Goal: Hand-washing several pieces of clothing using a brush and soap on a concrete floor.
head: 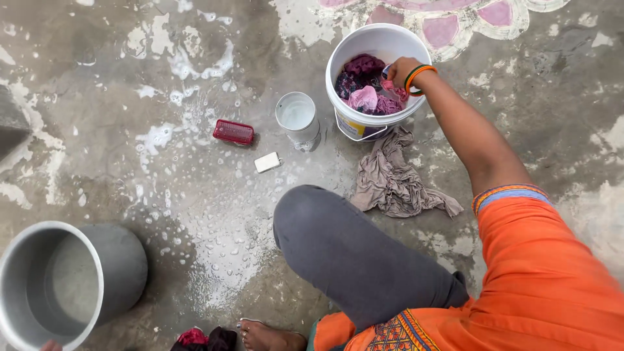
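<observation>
My right hand (402, 69), with coloured bangles at the wrist, reaches into a white bucket (338, 55) at the top centre. Its fingers curl down into wet pink and maroon clothes (363, 97) inside the bucket. A crumpled grey-brown cloth (393, 182) lies on the wet floor just in front of the bucket. Only a fingertip of my left hand (49, 345) shows at the bottom left edge, against the rim of a large metal pot (123, 260). My bent knee in grey trousers (338, 247) fills the middle foreground.
A steel mug of water (297, 117) stands left of the bucket. A red scrubbing brush (233, 132) and a white soap bar (267, 162) lie on the soapy concrete floor. My bare foot (270, 337) and a dark red cloth (195, 338) are at the bottom edge.
</observation>
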